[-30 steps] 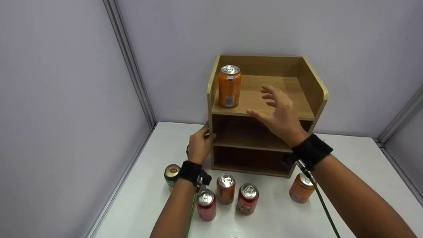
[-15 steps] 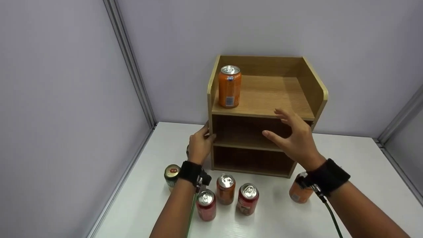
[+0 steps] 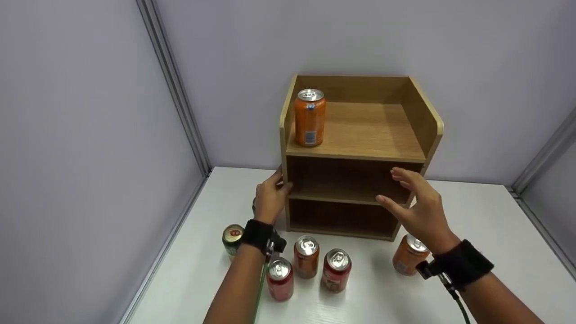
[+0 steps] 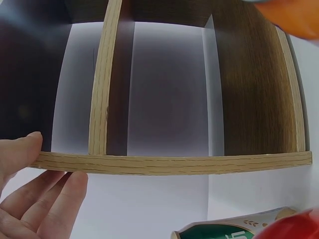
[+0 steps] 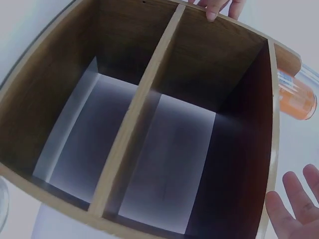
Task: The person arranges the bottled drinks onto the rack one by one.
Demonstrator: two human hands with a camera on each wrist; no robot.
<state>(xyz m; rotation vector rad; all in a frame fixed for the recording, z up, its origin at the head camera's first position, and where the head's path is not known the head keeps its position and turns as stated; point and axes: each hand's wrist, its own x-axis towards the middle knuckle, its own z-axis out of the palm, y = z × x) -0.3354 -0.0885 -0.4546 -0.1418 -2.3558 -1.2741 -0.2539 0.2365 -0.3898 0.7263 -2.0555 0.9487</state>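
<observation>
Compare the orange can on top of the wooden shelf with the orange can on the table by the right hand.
The orange can on the shelf stands high on the wooden shelf's top board at its left side; the orange can on the table stands low by the shelf's right front corner. The first is fully in view, far from both hands; the second is partly hidden behind the right hand. Both stand upright, with silver tops.

We see the green can (image 4: 234,228) cut off by the left wrist view's bottom edge; an orange blur (image 4: 294,17) at the top is perhaps another can.
</observation>
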